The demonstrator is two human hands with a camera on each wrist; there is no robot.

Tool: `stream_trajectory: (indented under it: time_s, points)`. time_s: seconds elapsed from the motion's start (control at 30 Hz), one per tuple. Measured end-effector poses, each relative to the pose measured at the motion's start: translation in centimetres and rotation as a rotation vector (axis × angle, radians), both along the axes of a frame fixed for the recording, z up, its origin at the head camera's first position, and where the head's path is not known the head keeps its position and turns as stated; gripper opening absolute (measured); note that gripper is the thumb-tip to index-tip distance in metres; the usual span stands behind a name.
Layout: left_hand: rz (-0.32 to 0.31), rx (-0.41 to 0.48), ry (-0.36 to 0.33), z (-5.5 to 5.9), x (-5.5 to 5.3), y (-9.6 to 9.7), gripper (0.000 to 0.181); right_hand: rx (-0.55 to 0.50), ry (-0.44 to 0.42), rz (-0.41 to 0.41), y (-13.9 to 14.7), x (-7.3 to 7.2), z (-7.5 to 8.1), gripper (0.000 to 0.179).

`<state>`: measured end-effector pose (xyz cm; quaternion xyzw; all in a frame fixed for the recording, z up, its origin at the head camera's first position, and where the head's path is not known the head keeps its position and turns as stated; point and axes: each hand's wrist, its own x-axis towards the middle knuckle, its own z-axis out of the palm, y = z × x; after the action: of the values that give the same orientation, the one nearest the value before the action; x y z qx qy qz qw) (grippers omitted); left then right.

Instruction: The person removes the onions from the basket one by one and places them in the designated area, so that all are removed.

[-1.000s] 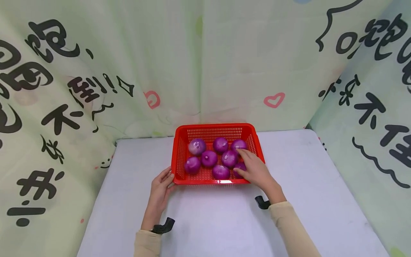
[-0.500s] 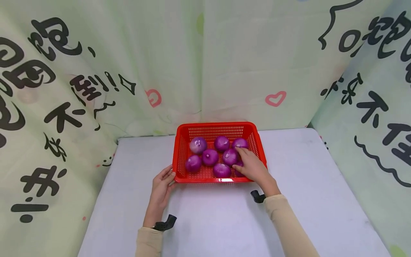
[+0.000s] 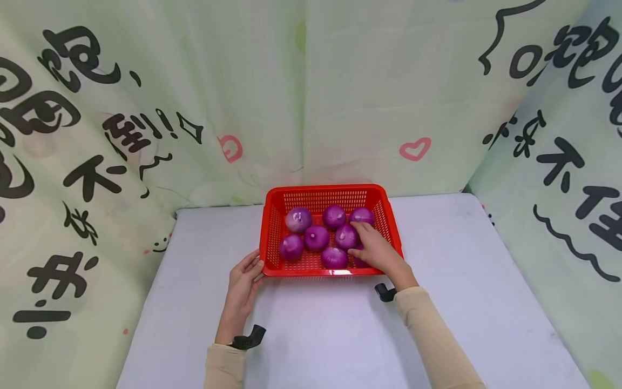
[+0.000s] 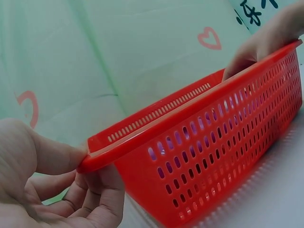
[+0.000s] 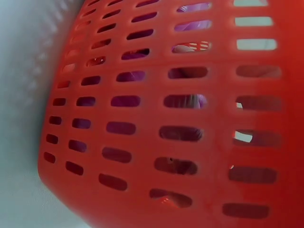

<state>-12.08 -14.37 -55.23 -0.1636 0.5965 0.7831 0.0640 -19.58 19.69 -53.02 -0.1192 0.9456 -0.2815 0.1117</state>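
Observation:
Several purple-skinned onions (image 3: pixel 316 238) lie in a red plastic basket (image 3: pixel 324 273) on the white table. My left hand (image 3: pixel 241 284) pinches the basket's near left corner; in the left wrist view its thumb lies on top of the rim and its fingers curl below. My right hand (image 3: pixel 381 251) reaches over the basket's right side. Its fingertips and thumb lie on either side of one onion (image 3: pixel 345 237), touching its right part. Another onion (image 3: pixel 360 261) sits partly hidden under this hand. The right wrist view shows the slotted basket wall, which hides the fingers.
A pale curtain (image 3: pixel 350 108) with dark writing and pink hearts hangs behind and beside the white table (image 3: pixel 311 329). Bare tabletop shows left, right and in front of the basket. Black wrist mounts (image 3: pixel 249 337) sit on both wrists.
My right hand has shifted slightly left, from above the right-hand onions to the onion beside them. The left hand stays on the basket corner.

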Motion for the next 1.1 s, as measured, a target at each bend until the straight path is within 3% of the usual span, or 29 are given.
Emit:
stream_trajectory:
  time_s: [0.4, 1.1]
  points:
    - [-0.003, -0.038, 0.001, 0.1, 0.2, 0.1, 0.045, 0.049, 0.003, 0.015, -0.7, -0.5, -0.3, 0.080]
    - [-0.002, -0.056, -0.009, 0.2, -0.1, 0.2, 0.044, -0.031, -0.019, -0.013, -0.8, -1.0, -0.5, 0.073]
